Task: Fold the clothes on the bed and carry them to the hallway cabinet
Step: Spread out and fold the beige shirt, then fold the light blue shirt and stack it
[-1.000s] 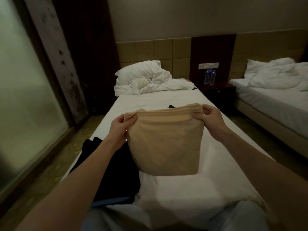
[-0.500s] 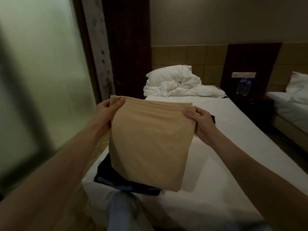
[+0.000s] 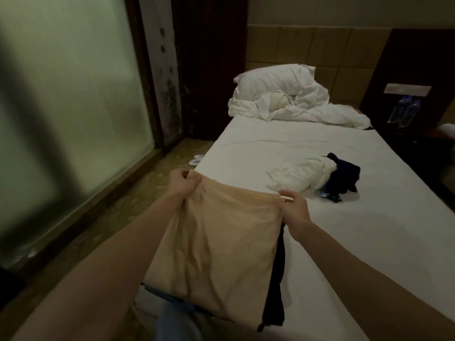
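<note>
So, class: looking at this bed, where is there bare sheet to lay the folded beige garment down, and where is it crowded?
Bare sheet lies right of the right hand, below the white and dark clothes heap. Another free strip runs between that heap and the rumpled duvet. It is crowded at the near left corner, where the beige garment hangs over dark clothes.

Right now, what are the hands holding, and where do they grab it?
Both hold the tan cloth by its top edge: the left hand pinches the left corner, the right hand the right corner.

Dim room — frosted glass panel (image 3: 69, 114) left, tan padded headboard (image 3: 317, 52), dark nightstand (image 3: 418, 146) right, mottled floor (image 3: 138, 193).
</note>
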The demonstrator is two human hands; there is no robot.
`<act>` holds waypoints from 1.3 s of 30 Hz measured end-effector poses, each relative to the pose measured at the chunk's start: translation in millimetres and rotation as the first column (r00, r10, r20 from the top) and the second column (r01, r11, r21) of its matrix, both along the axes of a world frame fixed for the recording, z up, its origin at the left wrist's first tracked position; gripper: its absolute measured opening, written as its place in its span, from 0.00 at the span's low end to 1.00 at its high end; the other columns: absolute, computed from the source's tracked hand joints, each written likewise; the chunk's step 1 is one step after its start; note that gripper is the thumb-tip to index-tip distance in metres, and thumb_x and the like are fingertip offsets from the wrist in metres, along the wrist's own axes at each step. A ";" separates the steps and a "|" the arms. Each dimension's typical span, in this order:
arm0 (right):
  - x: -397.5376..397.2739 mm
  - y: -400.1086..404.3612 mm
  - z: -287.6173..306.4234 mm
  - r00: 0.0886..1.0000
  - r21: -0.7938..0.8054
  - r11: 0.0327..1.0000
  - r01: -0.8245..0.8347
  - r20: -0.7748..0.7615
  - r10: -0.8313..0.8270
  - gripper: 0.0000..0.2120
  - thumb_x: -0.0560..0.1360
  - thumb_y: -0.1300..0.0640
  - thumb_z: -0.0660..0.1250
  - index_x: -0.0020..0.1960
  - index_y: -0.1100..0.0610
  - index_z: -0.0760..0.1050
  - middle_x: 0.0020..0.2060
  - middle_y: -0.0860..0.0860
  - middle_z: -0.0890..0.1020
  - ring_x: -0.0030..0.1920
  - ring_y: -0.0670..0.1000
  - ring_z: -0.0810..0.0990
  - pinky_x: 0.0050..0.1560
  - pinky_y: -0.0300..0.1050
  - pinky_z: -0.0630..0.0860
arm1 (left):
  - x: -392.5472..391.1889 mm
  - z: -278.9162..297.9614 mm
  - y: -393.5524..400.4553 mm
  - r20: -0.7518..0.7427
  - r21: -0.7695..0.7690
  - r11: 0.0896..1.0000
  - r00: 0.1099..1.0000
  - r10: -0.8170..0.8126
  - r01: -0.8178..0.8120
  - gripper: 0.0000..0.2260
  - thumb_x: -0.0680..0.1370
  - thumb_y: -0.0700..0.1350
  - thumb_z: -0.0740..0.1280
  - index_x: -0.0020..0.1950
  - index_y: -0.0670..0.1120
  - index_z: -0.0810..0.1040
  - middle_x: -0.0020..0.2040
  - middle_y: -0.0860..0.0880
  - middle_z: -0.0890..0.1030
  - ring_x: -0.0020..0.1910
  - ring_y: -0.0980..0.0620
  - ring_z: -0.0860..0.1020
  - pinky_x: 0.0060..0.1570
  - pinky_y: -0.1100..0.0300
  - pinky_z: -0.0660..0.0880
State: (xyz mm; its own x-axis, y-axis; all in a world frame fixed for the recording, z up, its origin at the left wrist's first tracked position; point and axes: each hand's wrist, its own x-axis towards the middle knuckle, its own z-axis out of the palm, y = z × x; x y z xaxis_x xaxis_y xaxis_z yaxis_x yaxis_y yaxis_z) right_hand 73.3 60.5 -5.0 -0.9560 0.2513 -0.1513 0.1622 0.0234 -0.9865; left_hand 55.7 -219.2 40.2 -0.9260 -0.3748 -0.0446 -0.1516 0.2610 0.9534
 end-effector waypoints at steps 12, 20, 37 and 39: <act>21.7 -14.1 -50.4 0.822 0.981 0.059 -0.185 0.121 0.557 0.40 0.74 0.35 0.35 0.78 0.53 0.58 0.80 0.48 0.54 0.80 0.49 0.46 0.77 0.54 0.39 | 14.2 -79.1 29.1 0.048 -0.997 -0.074 0.706 -0.707 -0.007 0.15 0.75 0.45 0.61 0.56 0.46 0.84 0.64 0.46 0.80 0.65 0.45 0.77 0.69 0.47 0.66; 5.6 36.1 -55.7 0.883 0.939 0.130 -0.317 0.242 0.403 0.37 0.76 0.32 0.33 0.81 0.49 0.45 0.80 0.46 0.48 0.79 0.48 0.42 0.78 0.56 0.41 | 7.0 -88.9 35.9 0.287 -0.958 -0.168 0.816 -0.501 0.234 0.23 0.80 0.53 0.51 0.65 0.47 0.80 0.66 0.49 0.79 0.66 0.46 0.77 0.67 0.46 0.71; -139.3 231.2 -103.6 0.939 0.930 0.135 -0.343 0.333 0.089 0.30 0.83 0.44 0.49 0.81 0.55 0.46 0.80 0.50 0.49 0.80 0.50 0.45 0.78 0.54 0.46 | -164.1 -125.3 231.6 0.318 -0.945 -0.153 0.716 -0.622 0.288 0.26 0.84 0.55 0.50 0.81 0.45 0.53 0.81 0.49 0.54 0.80 0.50 0.51 0.77 0.51 0.46; -162.8 245.7 -115.3 0.944 0.934 0.143 -0.329 0.320 0.082 0.30 0.83 0.46 0.51 0.81 0.55 0.48 0.80 0.50 0.52 0.80 0.50 0.47 0.78 0.54 0.49 | -181.8 -140.1 253.3 0.336 -0.936 -0.146 0.695 -0.635 0.319 0.27 0.84 0.55 0.50 0.81 0.45 0.53 0.81 0.49 0.54 0.80 0.50 0.51 0.77 0.51 0.46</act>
State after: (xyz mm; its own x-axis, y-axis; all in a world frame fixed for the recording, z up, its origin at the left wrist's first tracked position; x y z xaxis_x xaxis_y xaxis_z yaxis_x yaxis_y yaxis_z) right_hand -89.5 306.2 -120.4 -0.9897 0.1067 -0.0958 0.1151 0.9896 -0.0860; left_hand -126.1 34.1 -99.9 -0.7922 0.6093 0.0352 0.5918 0.7810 -0.1994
